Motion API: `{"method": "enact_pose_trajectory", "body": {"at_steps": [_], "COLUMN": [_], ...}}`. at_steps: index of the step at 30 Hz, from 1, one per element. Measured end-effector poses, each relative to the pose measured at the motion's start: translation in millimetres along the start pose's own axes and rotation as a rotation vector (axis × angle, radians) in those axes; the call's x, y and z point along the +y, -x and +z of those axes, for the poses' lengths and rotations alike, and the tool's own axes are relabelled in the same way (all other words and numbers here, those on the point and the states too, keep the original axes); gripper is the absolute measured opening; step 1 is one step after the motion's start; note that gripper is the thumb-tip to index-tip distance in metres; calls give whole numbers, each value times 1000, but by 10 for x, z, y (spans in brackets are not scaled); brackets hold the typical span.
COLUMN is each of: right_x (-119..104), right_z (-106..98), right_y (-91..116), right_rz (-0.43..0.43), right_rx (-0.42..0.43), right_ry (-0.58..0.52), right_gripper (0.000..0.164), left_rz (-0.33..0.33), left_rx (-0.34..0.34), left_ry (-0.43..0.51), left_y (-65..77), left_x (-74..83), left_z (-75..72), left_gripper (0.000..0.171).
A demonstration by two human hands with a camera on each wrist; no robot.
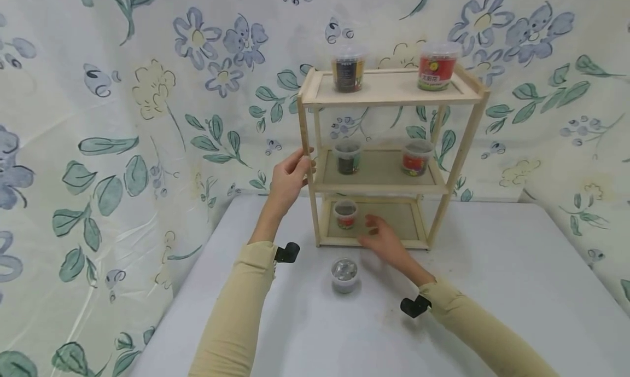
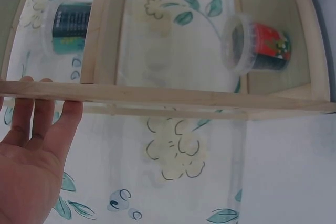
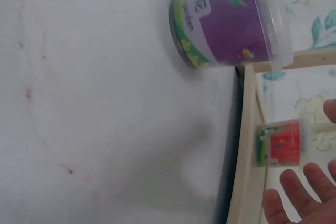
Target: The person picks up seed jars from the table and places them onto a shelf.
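A wooden three-tier shelf (image 1: 389, 80) stands on the white table. My left hand (image 1: 287, 183) holds its left front post (image 2: 157, 95), thumb on the near side and fingertips behind. Low in front of the shelf, my right hand (image 1: 386, 248) has its fingers spread and grips nothing. Just left of it, a small lidded plastic cup with a red label (image 1: 346, 219) sits on the bottom tier, apart from the fingers. Another lidded cup (image 1: 344, 278) stands upright on the table before the shelf; its purple label (image 3: 231, 24) shows in the right wrist view.
On the middle tier are a dark-labelled cup (image 1: 348, 161) and a red-labelled cup (image 1: 415, 161). The top tier carries a black-and-yellow cup (image 1: 348, 73) and a red-and-green cup (image 1: 436, 70). A floral curtain (image 1: 147, 120) hangs behind the white table (image 1: 492, 267).
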State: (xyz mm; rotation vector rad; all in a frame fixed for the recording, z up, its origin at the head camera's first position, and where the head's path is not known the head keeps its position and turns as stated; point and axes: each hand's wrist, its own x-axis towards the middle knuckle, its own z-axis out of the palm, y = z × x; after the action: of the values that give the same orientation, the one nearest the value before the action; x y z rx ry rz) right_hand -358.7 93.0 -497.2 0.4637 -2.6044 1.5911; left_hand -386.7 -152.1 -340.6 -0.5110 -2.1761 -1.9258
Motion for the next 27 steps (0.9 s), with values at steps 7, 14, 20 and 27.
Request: {"method": "enact_pose_trajectory", "body": {"at_steps": [7, 14, 20, 27], "right_x": [-35, -47, -30, 21], "right_z": [76, 174, 294, 402], "right_y": [259, 507, 642, 694], "right_rz": [7, 30, 26, -20], "right_rx": [-73, -127, -196, -212], "right_ry": [-21, -79, -70, -55], "right_gripper": [65, 67, 78, 82], "left_rz": [-10, 5, 29, 28], "left_rx": [2, 19, 26, 17], "left_ry": [-35, -22, -10, -20], "left_y": [103, -10, -15, -15], "left_x": [184, -32, -64, -54], "left_z": [-2, -52, -33, 15], "left_gripper": [42, 42, 40, 42]}}
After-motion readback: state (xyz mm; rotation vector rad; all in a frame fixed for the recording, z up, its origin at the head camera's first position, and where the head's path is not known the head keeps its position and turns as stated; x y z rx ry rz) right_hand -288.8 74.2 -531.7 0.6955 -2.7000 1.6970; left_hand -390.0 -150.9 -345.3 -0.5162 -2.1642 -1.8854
